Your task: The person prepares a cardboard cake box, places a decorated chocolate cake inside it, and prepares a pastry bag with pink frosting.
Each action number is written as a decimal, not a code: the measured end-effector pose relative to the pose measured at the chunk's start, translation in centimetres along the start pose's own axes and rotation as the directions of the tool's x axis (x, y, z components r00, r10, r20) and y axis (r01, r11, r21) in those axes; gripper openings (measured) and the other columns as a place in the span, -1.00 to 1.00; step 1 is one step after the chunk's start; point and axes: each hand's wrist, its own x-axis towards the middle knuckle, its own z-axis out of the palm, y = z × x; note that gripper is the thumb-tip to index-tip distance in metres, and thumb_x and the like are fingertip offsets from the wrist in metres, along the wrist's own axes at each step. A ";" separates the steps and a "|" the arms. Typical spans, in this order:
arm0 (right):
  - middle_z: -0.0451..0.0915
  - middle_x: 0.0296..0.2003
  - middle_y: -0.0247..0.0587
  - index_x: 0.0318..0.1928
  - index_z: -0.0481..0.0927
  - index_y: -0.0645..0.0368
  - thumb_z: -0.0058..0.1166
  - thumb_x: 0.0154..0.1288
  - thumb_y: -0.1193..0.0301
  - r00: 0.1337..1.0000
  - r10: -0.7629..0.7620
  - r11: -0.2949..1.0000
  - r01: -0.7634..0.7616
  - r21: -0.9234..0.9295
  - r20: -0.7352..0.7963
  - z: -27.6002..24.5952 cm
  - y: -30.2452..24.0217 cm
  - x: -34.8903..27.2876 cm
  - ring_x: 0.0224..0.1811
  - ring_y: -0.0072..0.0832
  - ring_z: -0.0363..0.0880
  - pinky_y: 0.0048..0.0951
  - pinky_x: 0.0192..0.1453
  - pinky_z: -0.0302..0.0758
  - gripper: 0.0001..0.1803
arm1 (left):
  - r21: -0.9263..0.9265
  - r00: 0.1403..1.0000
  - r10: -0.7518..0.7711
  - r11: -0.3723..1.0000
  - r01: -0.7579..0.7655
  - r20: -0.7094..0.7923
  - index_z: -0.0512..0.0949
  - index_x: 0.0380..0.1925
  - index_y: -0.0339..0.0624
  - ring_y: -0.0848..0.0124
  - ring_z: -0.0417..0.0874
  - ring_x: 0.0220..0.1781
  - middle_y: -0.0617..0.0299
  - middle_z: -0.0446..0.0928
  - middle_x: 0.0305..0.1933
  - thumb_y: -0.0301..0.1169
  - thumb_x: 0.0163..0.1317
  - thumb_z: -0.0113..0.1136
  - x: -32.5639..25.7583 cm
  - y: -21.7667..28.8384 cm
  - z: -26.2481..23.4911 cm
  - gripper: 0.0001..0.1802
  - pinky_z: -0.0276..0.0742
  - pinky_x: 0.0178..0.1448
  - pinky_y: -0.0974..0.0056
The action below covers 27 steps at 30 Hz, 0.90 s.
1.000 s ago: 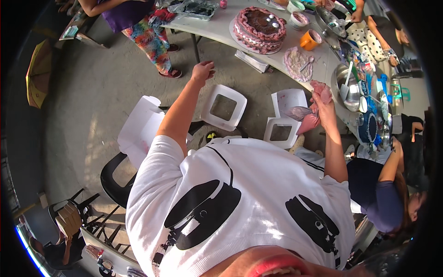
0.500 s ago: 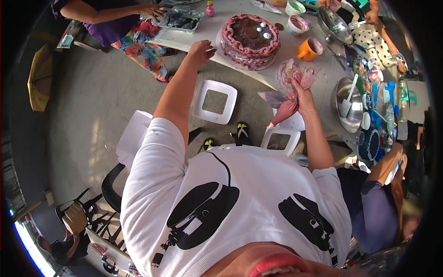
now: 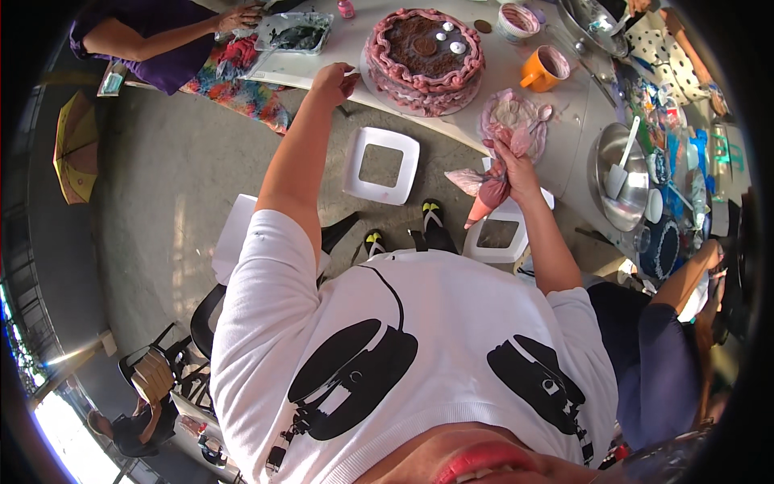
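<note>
A round cake (image 3: 425, 56) with a pink piped border and dark crumbly top stands on a board near the table's front edge. White dots and a brown biscuit sit on top of it. My left hand (image 3: 332, 85) reaches to the board's left side, fingers loosely bent and apart, holding nothing I can see; whether they touch the board I cannot tell. My right hand (image 3: 516, 168) is closed round a piping bag (image 3: 489, 198) of pink cream, its tip pointing down over the floor. Behind that hand, a pink-smeared plastic sheet (image 3: 504, 113) and a spoon (image 3: 542, 117) lie on the table.
An orange mug (image 3: 544, 68) and a white tub (image 3: 518, 22) stand right of the cake. A steel bowl (image 3: 627, 206) holds a white spatula (image 3: 617, 176). A person's hand (image 3: 242, 18) is by a clear tray (image 3: 310, 44). White stools (image 3: 383, 194) stand below the table edge.
The view has shifted slightly. My left hand stays beside the cake board, and my right hand has tilted the piping bag a little more downward.
</note>
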 end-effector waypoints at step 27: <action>0.47 -0.23 -0.41 0.06 0.27 0.01 0.01 0.12 0.36 0.989 0.018 0.999 -0.011 0.052 -0.149 -8.9 0.9 -0.4 -0.66 -0.71 0.13 -0.64 -0.52 0.19 -0.55 | -0.403 0.963 0.116 0.915 -0.008 0.244 0.37 -0.24 -0.19 0.13 0.37 -0.04 0.12 0.42 -0.18 -0.07 0.19 -0.23 -7.1 -9.6 -0.3 -0.58 0.18 0.11 0.00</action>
